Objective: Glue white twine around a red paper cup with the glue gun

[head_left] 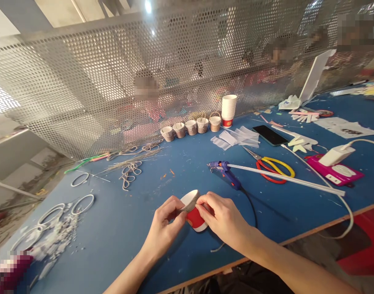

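A red and white paper cup (196, 219) is tilted between my two hands near the table's front edge. Grey cord runs around the cup just below its white rim. My left hand (168, 218) grips the cup's left side, thumb and fingers closed at the rim. On the other side my right hand (219, 210) pinches at the cord against the cup wall. A loose cord end (217, 248) lies on the table below my right hand. Beyond the hands rests a blue glue gun (226, 173) with a long white glue stick (285, 178) in it.
Red-and-yellow-handled scissors (274, 167), a phone (270, 135) and a pink power strip (335, 169) lie to the right. Several cord-wrapped cups (191, 127) and a cup stack (229, 110) line the perforated metal screen (107, 81). Cord bundles (131, 171) and white rings (82, 204) are left.
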Available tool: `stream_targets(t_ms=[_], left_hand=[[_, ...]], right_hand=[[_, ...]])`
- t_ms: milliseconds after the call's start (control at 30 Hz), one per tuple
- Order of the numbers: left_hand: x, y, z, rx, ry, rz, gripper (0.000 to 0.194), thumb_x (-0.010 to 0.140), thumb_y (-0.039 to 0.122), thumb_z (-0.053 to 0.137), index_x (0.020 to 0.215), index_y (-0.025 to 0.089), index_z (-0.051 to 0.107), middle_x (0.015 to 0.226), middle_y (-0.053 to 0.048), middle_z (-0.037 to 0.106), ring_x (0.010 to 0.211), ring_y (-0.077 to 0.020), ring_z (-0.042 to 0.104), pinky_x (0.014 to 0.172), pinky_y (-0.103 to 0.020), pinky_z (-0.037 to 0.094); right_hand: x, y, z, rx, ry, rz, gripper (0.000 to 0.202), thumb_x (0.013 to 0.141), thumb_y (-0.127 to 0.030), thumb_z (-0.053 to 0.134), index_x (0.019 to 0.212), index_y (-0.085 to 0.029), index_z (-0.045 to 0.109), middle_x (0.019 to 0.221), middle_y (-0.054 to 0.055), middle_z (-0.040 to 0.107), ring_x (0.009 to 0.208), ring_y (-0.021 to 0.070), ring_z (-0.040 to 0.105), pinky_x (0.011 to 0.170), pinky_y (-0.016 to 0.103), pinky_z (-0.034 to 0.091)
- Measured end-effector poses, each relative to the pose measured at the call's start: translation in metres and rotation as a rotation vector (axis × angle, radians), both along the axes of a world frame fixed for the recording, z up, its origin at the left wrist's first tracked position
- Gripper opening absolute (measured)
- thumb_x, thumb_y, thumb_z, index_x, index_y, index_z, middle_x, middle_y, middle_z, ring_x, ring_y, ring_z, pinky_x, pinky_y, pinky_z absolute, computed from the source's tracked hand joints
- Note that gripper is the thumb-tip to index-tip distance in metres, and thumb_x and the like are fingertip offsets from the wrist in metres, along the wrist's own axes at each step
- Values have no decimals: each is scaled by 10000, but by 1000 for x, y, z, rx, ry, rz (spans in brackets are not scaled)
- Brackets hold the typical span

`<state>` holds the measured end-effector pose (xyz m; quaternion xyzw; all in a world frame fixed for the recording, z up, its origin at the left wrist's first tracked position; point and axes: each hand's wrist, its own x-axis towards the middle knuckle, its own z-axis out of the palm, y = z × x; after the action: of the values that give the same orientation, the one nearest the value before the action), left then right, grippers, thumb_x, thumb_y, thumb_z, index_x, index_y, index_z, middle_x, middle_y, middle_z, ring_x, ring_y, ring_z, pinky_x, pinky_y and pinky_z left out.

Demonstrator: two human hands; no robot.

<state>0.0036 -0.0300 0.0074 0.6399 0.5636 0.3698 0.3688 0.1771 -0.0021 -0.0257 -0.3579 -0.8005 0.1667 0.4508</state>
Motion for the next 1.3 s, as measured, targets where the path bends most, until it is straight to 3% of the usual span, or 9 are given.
stream_targets(t_ms=[433, 867, 1100, 1300], left_hand=[[-7, 2, -5, 30, -95, -46, 401, 879, 405, 480, 563, 167, 547, 646, -2, 490, 584, -128, 468, 578, -252, 388], [-7, 5, 0, -69, -141, -136, 359, 859, 397, 529, 589, 168, 587, 666, -7, 512, 620, -140, 497, 606, -255, 423], [-10, 7, -4, -194, -265, -210, 295, 863, 378, 548, 718, 148, 662, 669, -21, 582, 636, -152, 571, 662, -283, 473], [-12, 8, -10, -378, -349, -220, 300, 825, 425, 602, 840, 128, 640, 793, -58, 619, 594, -174, 654, 457, -237, 466]], right_hand=[[6, 2, 3, -15, -10, -10, 161, 910, -170, 451, 775, -200, 534, 674, -1, 581, 531, 105, 526, 530, 217, 408], [8, 6, 1, -23, 11, -9, 165, 905, -176, 477, 763, -195, 558, 696, 10, 597, 552, 109, 567, 536, 203, 434], [9, 9, 0, -14, 20, -11, 178, 909, -192, 485, 746, -190, 555, 697, 15, 594, 568, 116, 571, 554, 210, 438], [13, 10, 4, -37, 41, 23, 168, 901, -174, 494, 746, -192, 557, 703, 15, 611, 614, 125, 593, 590, 216, 455]])
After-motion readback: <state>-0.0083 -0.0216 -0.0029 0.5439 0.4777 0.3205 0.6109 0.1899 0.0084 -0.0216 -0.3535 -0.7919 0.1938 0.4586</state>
